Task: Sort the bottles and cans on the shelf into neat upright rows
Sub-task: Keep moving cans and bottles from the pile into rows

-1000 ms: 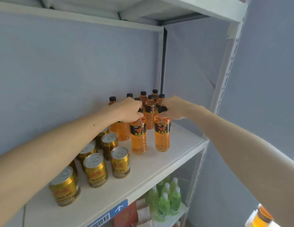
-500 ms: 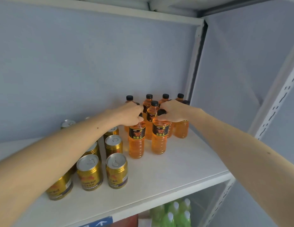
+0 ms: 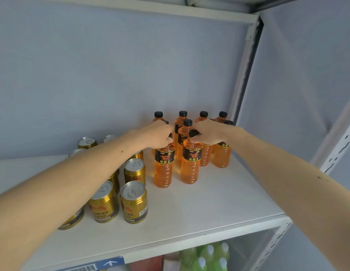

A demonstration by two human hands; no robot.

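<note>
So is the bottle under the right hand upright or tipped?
Upright: the bottle stands base-flat on the shelf, right hand gripping its cap.

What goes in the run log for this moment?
left hand: grips front-left orange bottle | right hand: grips front-right orange bottle | both upright

1. Left hand (image 3: 157, 134) grips the top of the front-left orange bottle (image 3: 163, 167) on the white shelf (image 3: 219, 202)
2. Right hand (image 3: 208, 133) grips the neighbouring bottle (image 3: 190, 163)
3. Gold cans (image 3: 133, 202) stand left of these bottles
</note>
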